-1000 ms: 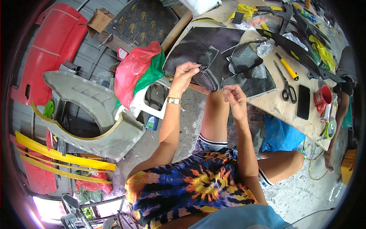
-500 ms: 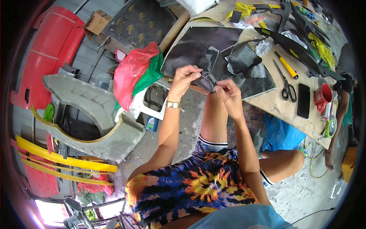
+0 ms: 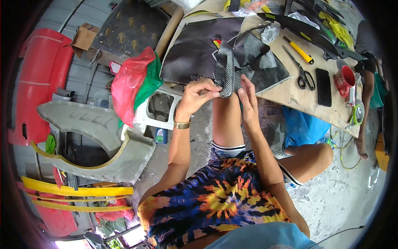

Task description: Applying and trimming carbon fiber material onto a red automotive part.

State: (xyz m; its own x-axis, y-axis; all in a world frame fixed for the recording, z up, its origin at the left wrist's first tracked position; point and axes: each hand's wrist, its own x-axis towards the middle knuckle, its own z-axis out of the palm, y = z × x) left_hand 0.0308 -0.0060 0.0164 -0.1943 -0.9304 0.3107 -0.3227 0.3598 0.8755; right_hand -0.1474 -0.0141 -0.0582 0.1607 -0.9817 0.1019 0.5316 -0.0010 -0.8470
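Observation:
Between the thumb and fingers of my left hand is the lower end of a narrow strip of black woven carbon-fibre cloth. The strip stretches up over the table's near edge. My right hand is just to its right, fingers stretched out and holding nothing. Behind the strip a large dark woven sheet lies on the table, with smaller cut carbon-fibre pieces on its right part. A small red and yellow patch shows beside the strip's top.
On the wooden table lie scissors, a yellow cutter knife, a phone, a red mug and a tape roll. A grey fender and red-green plastic bags are at left. Another person's leg shows at right.
My right hand has let go of the strip and opened its fingers. My left hand keeps its pinch; the strip now hangs straighter. The view has shifted, and table things appear farther left and higher.

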